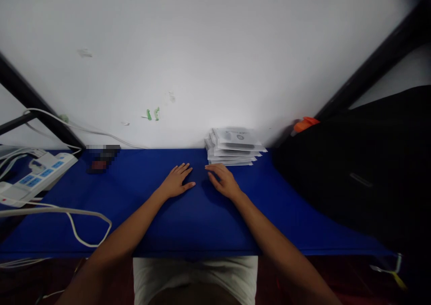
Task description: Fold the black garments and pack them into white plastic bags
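Observation:
My left hand (176,180) lies flat on the blue tabletop (198,228), fingers spread and holding nothing. To its right, my right hand (223,181) rests on the same surface with thumb and fingers apart, also holding nothing. Just beyond the right hand, against the wall, sits a stack of flat white packets (235,145) that look like plastic-wrapped pouches. Dark printing shows on the top one. The right fingertips are close to the near left corner of the stack; whether they touch it I cannot tell.
A white power strip (40,177) with blue sockets and a loose white cable (85,213) lies at the left. Near the wall there is a dark, blurred-out object (103,158). A large black cloth or bag (363,166) covers the right side, below an orange item (305,124).

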`<move>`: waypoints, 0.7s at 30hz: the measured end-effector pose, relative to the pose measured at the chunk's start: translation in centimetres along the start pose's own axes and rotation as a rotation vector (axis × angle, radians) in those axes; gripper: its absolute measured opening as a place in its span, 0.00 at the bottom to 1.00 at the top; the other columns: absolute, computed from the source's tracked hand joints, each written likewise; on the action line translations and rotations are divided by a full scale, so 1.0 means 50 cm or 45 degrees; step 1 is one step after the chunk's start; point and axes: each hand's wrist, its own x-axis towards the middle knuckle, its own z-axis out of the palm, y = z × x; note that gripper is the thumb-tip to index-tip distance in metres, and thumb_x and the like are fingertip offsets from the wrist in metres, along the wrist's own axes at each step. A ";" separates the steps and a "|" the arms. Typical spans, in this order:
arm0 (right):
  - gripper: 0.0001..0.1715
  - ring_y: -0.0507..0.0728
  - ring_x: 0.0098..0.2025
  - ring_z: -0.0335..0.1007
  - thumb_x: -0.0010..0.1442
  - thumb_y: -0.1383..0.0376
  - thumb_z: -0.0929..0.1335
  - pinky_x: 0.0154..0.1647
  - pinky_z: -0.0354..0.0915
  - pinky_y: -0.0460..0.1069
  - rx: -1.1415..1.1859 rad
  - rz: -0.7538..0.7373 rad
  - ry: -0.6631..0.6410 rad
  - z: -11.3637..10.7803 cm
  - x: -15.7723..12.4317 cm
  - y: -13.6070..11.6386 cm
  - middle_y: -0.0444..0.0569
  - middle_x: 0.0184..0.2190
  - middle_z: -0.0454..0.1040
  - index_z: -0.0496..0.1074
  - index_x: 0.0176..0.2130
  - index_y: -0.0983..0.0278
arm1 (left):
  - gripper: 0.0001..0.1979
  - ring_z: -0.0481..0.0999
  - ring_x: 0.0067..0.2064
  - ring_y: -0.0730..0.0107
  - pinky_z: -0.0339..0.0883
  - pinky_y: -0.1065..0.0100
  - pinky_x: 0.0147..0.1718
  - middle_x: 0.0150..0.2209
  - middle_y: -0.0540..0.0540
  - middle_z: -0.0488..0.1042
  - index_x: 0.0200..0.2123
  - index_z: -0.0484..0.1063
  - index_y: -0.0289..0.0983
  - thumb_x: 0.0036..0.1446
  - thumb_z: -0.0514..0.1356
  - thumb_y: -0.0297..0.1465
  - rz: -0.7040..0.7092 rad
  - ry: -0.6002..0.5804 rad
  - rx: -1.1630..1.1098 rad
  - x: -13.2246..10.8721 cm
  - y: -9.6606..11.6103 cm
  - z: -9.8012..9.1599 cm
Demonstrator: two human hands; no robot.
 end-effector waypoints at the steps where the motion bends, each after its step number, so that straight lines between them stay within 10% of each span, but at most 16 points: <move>1: 0.16 0.61 0.52 0.70 0.65 0.67 0.61 0.54 0.67 0.61 -0.027 0.016 0.087 -0.014 0.003 0.002 0.55 0.48 0.75 0.70 0.51 0.60 | 0.35 0.49 0.70 0.53 0.43 0.48 0.66 0.69 0.38 0.53 0.65 0.58 0.37 0.63 0.51 0.53 0.002 -0.004 -0.003 0.000 0.000 0.000; 7: 0.23 0.66 0.57 0.62 0.60 0.71 0.61 0.57 0.59 0.63 -0.656 0.200 0.492 -0.110 0.030 0.057 0.61 0.55 0.68 0.66 0.55 0.66 | 0.36 0.48 0.70 0.53 0.43 0.48 0.66 0.69 0.39 0.52 0.65 0.58 0.37 0.62 0.49 0.54 0.008 -0.004 -0.024 -0.002 -0.002 0.000; 16: 0.21 0.66 0.45 0.66 0.52 0.72 0.65 0.48 0.60 0.58 -1.075 0.177 0.120 -0.172 0.077 0.143 0.59 0.43 0.75 0.71 0.48 0.68 | 0.34 0.54 0.68 0.52 0.46 0.48 0.65 0.66 0.39 0.58 0.62 0.64 0.39 0.60 0.54 0.54 0.036 0.112 -0.115 -0.002 -0.009 0.009; 21: 0.14 0.64 0.41 0.63 0.54 0.72 0.66 0.42 0.59 0.56 -1.064 0.118 0.123 -0.187 0.102 0.133 0.57 0.37 0.75 0.74 0.41 0.66 | 0.29 0.68 0.61 0.52 0.61 0.51 0.59 0.59 0.37 0.69 0.57 0.68 0.38 0.58 0.58 0.50 -0.048 0.445 -0.200 -0.003 -0.013 -0.004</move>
